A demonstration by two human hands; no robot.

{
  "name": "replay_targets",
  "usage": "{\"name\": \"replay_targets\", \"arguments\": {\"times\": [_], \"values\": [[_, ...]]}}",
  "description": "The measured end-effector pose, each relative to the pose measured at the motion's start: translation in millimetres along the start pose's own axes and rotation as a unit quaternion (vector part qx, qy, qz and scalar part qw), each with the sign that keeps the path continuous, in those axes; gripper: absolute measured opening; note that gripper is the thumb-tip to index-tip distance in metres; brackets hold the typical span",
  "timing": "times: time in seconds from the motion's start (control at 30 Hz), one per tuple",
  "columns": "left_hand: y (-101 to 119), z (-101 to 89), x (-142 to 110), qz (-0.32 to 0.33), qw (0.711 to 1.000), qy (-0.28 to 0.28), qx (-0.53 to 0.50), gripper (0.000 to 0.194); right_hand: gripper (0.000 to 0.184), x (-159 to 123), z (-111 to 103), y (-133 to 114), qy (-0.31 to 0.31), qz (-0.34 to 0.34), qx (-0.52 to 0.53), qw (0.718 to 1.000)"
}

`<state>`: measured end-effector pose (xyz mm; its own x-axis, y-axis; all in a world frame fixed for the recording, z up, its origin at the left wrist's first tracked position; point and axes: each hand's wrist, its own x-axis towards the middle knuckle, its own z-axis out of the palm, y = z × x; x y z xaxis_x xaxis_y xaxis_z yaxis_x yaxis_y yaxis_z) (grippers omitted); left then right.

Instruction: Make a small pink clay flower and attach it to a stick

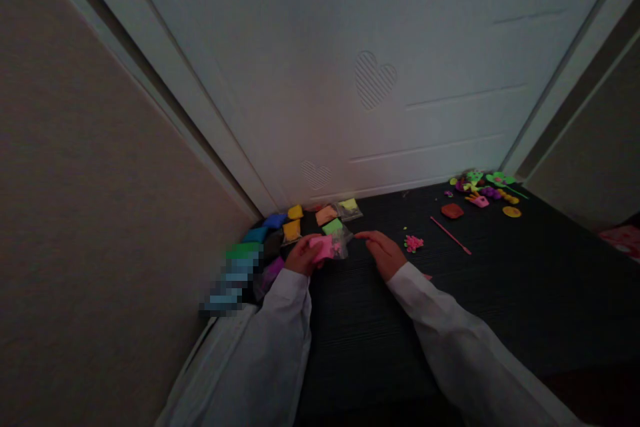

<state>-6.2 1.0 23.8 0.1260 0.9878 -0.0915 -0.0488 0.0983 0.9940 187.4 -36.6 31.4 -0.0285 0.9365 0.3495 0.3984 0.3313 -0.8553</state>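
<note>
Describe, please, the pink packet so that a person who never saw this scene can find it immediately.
On the dark table below the white door, coloured packets lie at the left. Near them, the person's left hand holds the pink packet, its clear wrapper pointing towards the right hand. Its neighbours lie on the table; only this bright pink one is held.

Probably a home, given the hearts (373, 83) on the white door (280, 60)

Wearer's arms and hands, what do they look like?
Both hands, left hand and right hand, are bare, no gloves visible. Loose, pale greyish-white long sleeves run to the wrists, creased, plain. No cables or markings visible.
</note>
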Motion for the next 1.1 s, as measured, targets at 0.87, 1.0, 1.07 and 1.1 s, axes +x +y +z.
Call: {"name": "replay_targets", "arguments": {"times": [0.87, 1.0, 1.07, 1.1], "values": [[-7.3, -10.4, 3.2, 0.257, 0.784, 0.166, 0.541, 0.036, 0.025, -0.9, 9.1, 5.9, -0.054, 0.052, 0.132, 0.988], [-7.8, -10.3, 3.5, 0.276, 0.761, 0.155, 0.566, 0.032, 0.028, -3.1, 3.3, -1.4, -0.047, 0.080, 0.143, 0.985], [-10.1, -12.1, 5.2, 0.281, 0.757, 0.155, 0.569, 0.030, 0.028, -2.5, 1.0, -3.4, -0.027, 0.097, 0.156, 0.983], [-11.4, -13.2, 6.0, 0.283, 0.756, 0.155, 0.570, 0.029, 0.027, -1.7, 0.4, -3.9, -0.021, 0.105, 0.168, 0.980]]}}
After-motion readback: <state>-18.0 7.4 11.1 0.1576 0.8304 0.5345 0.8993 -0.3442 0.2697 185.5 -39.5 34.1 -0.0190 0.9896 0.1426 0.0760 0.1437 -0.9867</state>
